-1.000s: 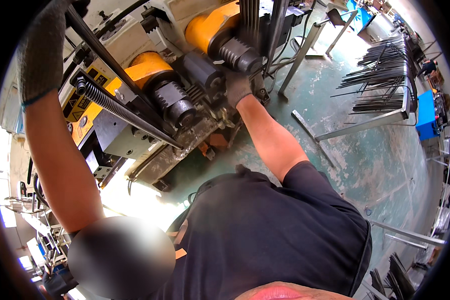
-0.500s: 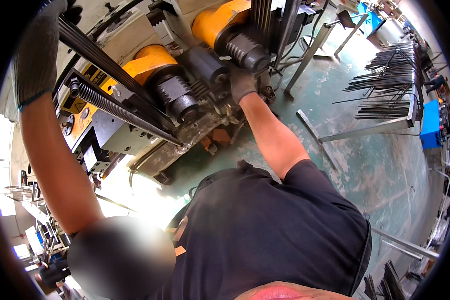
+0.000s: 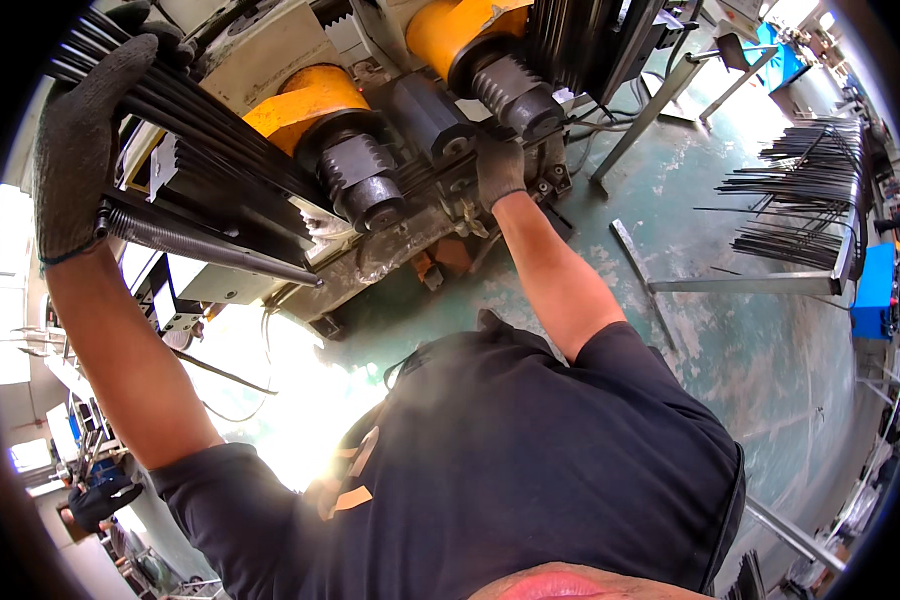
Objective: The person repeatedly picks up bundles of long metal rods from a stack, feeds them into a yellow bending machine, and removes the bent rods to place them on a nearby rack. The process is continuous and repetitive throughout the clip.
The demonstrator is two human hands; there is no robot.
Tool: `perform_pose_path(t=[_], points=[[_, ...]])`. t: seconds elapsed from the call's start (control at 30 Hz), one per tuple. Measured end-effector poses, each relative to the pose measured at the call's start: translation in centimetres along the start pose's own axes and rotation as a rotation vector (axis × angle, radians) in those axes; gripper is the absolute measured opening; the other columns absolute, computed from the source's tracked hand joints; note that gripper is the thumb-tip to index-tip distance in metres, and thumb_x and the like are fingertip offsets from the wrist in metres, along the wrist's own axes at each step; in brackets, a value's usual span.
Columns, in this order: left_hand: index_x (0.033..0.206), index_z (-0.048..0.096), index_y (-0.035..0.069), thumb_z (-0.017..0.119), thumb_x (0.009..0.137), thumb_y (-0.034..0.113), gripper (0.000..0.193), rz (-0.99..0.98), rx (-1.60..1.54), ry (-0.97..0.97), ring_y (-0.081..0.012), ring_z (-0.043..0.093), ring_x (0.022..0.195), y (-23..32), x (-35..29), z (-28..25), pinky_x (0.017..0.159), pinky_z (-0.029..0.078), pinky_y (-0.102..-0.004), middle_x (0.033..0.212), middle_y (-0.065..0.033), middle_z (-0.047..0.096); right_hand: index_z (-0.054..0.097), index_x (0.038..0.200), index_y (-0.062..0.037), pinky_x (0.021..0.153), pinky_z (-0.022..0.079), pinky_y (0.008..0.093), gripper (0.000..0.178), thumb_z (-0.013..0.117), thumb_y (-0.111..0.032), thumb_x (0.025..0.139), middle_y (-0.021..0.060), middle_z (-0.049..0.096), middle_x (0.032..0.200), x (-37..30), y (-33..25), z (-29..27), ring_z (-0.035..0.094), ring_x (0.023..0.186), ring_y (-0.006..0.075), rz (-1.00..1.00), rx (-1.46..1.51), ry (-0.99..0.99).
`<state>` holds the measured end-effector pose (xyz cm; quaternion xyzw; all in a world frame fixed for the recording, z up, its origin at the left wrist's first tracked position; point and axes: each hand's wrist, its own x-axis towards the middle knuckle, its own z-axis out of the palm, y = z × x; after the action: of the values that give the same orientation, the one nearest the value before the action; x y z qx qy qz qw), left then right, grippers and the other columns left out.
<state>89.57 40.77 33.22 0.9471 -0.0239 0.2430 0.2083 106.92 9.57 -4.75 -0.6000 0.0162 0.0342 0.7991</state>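
Note:
My left hand (image 3: 82,150), in a dark grey knit glove, is closed over a bundle of long dark metal rods (image 3: 205,130) at the upper left. The rods slope down to the right toward a machine with two orange roller heads (image 3: 315,100), each with a ribbed dark metal shaft end (image 3: 355,175). My right hand (image 3: 500,170), gloved too, reaches in beside a dark block (image 3: 420,115) between these heads. Its fingers curl around something hidden by the glove and machine parts. Below the bundle, a spring-covered bar (image 3: 185,235) runs near my left wrist.
Right of the machine stands a grey metal frame (image 3: 650,120) on a worn green floor (image 3: 730,370). Farther right, a rack (image 3: 750,284) carries many dark rods. A blue box (image 3: 873,290) stands beyond it. Another person (image 3: 100,500) is at the lower left.
My left hand has come lower, and its fingers now show over the rod bundle. The spring-covered bar sits farther left and flatter. My right hand stays beside the dark block.

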Motion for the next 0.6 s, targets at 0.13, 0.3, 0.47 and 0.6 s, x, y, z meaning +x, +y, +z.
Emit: perform_pose_path(t=[0.13, 0.3, 0.47, 0.6], points=[[0.126, 0.071, 0.002, 0.066, 0.101, 0.027, 0.035, -0.040, -0.116, -0.034, -0.0230, 0.070, 0.116, 0.0, 0.1, -0.7, 0.102, 0.054, -0.0333, 0.122, -0.0146, 0.073, 0.072, 0.104, -0.0004, 0.078, 0.049, 0.0332, 0.015, 0.067, -0.012, 0.096, 0.0028, 0.070, 0.094, 0.2, -0.1, 0.0, 0.062, 0.084, 0.0142, 0.026, 0.099, -0.059], [0.128, 0.070, 0.002, 0.062, 0.102, 0.021, 0.032, -0.302, -0.335, 0.124, -0.0214, 0.073, 0.110, 2.0, -0.6, 0.6, 0.097, 0.057, -0.0318, 0.118, -0.0143, 0.075, 0.073, 0.107, 0.0028, 0.080, 0.051, 0.0311, 0.018, 0.067, -0.010, 0.095, 0.0065, 0.072, 0.100, -0.1, -0.2, 0.0, 0.065, 0.086, 0.0146, 0.023, 0.109, -0.098], [0.128, 0.069, 0.001, 0.066, 0.100, 0.023, 0.036, -0.306, -0.140, 0.120, -0.0191, 0.072, 0.108, 4.8, -1.1, 1.2, 0.095, 0.056, -0.0303, 0.115, -0.0123, 0.075, 0.073, 0.110, 0.0034, 0.079, 0.055, 0.0329, 0.021, 0.064, -0.009, 0.094, 0.0105, 0.073, 0.105, -0.6, -2.3, 0.0, 0.070, 0.090, 0.0182, 0.183, 0.084, -0.132], [0.131, 0.067, 0.003, 0.062, 0.102, 0.021, 0.034, -0.226, -0.023, 0.089, -0.0189, 0.071, 0.112, 3.7, -1.6, 0.6, 0.098, 0.055, -0.0313, 0.118, -0.0111, 0.074, 0.072, 0.108, 0.0012, 0.079, 0.058, 0.0344, 0.027, 0.052, -0.015, 0.101, 0.0146, 0.074, 0.107, 1.1, 0.3, -1.0, 0.073, 0.094, 0.0225, -0.231, -0.555, -0.221]])
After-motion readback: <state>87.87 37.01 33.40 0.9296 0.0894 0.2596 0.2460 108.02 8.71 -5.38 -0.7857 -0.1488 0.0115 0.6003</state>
